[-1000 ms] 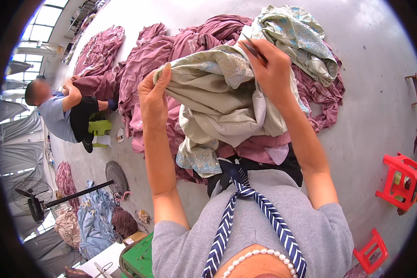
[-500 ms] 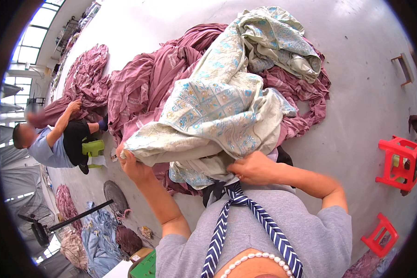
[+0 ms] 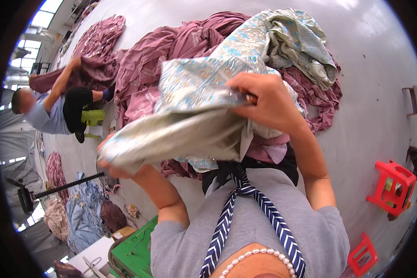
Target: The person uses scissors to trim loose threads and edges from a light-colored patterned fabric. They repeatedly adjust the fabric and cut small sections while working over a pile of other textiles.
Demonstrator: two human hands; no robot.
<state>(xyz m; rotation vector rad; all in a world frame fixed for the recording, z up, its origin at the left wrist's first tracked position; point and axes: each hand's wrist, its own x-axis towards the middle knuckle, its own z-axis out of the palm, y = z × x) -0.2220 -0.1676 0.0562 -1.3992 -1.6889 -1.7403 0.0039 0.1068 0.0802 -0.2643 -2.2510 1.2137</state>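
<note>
Mauve cloth heap (image 3: 171, 51) covers the grey floor (image 3: 370, 92) ahead, with a pale blue-patterned sheet (image 3: 199, 106) lifted over its near edge, the sheet's far end trailing onto the heap's top. Right hand (image 3: 264, 102) is clenched on a bunched fold at the sheet's middle, and left hand (image 3: 113, 164) grips the sheet's lower-left edge from beneath, fingers mostly hidden by fabric. At left a seated person (image 3: 51, 111) on a green stool (image 3: 92, 118) handles more mauve cloth; a red stool (image 3: 394, 187) stands right, a smaller red stool (image 3: 363, 255) nearer, well apart from the heap.
</note>
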